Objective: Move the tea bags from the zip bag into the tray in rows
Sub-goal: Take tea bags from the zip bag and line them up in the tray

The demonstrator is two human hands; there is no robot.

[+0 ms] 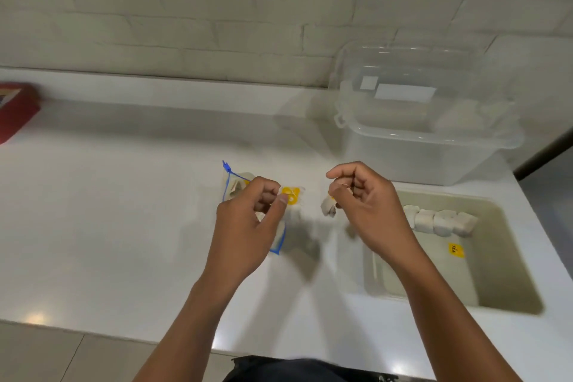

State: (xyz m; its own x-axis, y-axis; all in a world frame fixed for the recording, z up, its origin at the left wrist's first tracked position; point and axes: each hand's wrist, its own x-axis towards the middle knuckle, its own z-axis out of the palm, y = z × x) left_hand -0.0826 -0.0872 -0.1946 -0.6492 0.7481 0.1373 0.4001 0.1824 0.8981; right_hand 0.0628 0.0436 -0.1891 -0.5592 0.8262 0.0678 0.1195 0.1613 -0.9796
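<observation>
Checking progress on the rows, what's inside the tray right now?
Inside the tray, one row of pale tea bags lies along the far side, with a loose yellow tag nearer. The right hand covers the row's left end.

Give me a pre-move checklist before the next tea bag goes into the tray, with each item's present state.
1. Right hand holds a tea bag: ok, it hangs below the curled fingers.
2. Left hand steadies the zip bag: ok, gripped at the bag with a yellow tag.
3. Tea bag's string free of the zip bag: cannot tell, blurred.
4. Tray has room: ok, one row of tea bags at the back, bare floor in front.
5. Path to the tray clear: ok.
</observation>
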